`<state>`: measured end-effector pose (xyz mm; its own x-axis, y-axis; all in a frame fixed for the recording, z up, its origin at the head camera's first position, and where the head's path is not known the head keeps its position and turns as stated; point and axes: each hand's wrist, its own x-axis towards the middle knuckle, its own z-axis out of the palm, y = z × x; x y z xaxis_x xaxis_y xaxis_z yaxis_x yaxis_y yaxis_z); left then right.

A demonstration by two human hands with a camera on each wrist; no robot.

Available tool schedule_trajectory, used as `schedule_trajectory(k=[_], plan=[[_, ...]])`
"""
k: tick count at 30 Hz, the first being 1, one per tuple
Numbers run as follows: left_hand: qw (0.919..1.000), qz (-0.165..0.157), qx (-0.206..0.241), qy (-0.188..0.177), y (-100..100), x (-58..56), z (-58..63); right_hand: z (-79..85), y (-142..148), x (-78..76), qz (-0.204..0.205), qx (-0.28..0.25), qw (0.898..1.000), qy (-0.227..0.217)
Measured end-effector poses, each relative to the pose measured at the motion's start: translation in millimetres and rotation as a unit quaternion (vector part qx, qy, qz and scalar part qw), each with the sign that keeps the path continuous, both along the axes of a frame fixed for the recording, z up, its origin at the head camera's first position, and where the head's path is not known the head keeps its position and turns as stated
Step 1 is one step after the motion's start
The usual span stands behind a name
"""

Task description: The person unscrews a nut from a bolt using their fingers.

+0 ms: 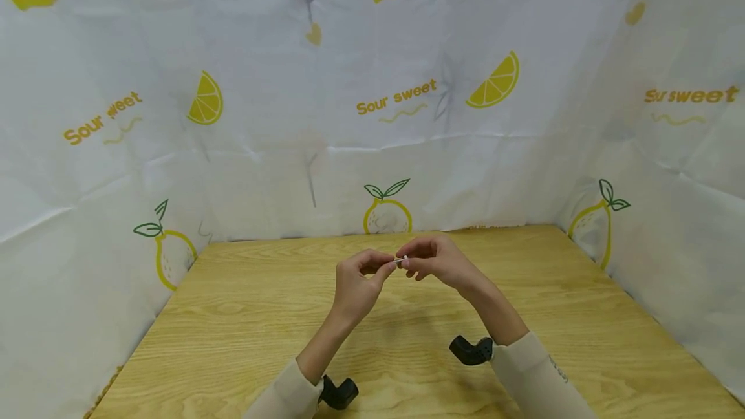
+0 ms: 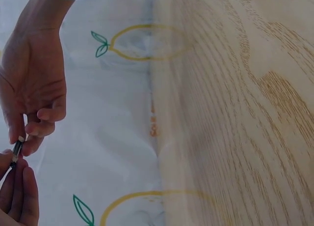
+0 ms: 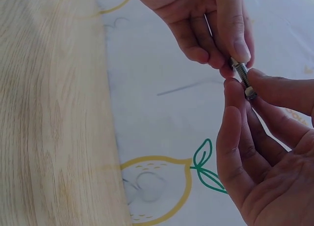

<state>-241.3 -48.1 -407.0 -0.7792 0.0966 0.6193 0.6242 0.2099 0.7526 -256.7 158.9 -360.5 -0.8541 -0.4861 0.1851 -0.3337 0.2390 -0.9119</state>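
Note:
A small metal bolt [image 3: 244, 77] with a threaded shank is held between both hands above the table. My left hand [image 1: 357, 283] pinches one end of it between thumb and fingers. At the other end, by the bolt's head, my right hand [image 1: 447, 266] pinches it with thumb and forefinger. In the right wrist view the thread shows between the two sets of fingertips. The left fingertips partly cover the far end, so I cannot tell whether a nut sits there. The left wrist view shows the bolt [image 2: 17, 148] small at its left edge.
Below the hands lies a wood-grain table [image 1: 244, 315]. A white sheet with lemon prints [image 1: 262, 180] stands behind it and along both sides. Black curved mounts [image 1: 470, 350] sit at both sleeve cuffs.

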Motion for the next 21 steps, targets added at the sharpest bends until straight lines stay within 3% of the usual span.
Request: schedule_trajectory(k=[21], plan=[[1.0000, -0.006, -0.001, -0.003, 0.7, 0.2, -2.7, -5.0, -2.2, -2.4, 0.003, -0.001, 1.000, -0.001]])
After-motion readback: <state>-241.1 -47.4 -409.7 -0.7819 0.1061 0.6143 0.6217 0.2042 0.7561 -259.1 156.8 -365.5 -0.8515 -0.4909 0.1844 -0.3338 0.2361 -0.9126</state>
